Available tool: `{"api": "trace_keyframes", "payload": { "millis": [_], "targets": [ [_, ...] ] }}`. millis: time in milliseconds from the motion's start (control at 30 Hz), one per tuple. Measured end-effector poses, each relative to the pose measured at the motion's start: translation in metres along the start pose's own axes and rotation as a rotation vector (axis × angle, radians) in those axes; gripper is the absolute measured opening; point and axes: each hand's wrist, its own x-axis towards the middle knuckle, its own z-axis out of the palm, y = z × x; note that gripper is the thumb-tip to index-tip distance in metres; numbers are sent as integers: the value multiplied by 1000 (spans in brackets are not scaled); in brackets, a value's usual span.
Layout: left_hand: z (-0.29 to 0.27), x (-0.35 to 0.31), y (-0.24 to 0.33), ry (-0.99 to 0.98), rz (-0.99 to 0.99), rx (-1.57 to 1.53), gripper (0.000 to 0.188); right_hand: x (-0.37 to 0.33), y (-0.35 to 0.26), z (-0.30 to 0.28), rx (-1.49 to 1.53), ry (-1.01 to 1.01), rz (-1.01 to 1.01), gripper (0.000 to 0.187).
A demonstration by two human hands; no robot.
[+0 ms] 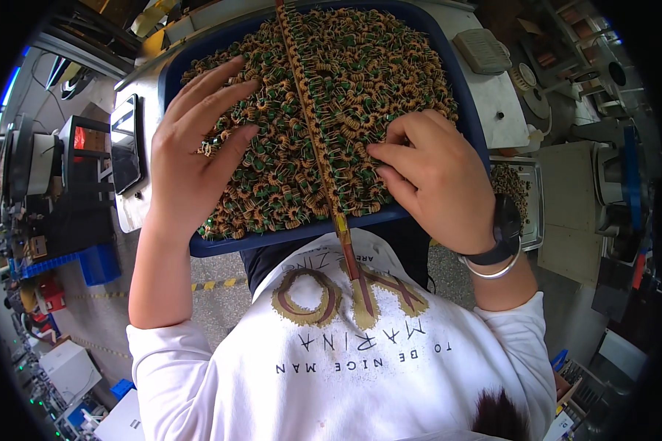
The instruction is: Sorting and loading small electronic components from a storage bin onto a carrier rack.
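A dark blue tub (261,244) in front of me is heaped with small ring-shaped coils (375,66), copper-coloured and green with short wire legs. Across the heap lies a long narrow strip (309,110) with a row of coils along it; its bare reddish-brown end (351,257) sticks out over the near rim towards my shirt. On the left of the strip my left hand (187,143) hovers at the coils, fingers spread. To the right of the strip my right hand (438,176) is closed in a pinch low over the heap; whatever is between its fingertips is hidden.
A dark flat device like a phone or tablet (127,143) rests left of the tub. At the right stands a metal tray (537,206) with more coils. A beige ribbed box (482,51) sits at the back right, and a blue bin (99,264) at lower left.
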Motion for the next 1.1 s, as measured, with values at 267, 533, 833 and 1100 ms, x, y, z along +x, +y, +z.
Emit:
{"api": "trace_keyframes", "payload": {
  "millis": [267,533,833,1100],
  "targets": [
    [2,-3,2,7,81,13,30,6,-1,1,-43,-4,-5,14],
    [0,-6,15,-6,146,6,29,7,7,0,206,168,205,8],
    [14,-20,48,-273,251,-55,45,-11,-29,-1,523,-2,172,10],
    [24,-28,43,-295,318,45,48,-27,-38,13,366,-37,86,16]
  ]
}}
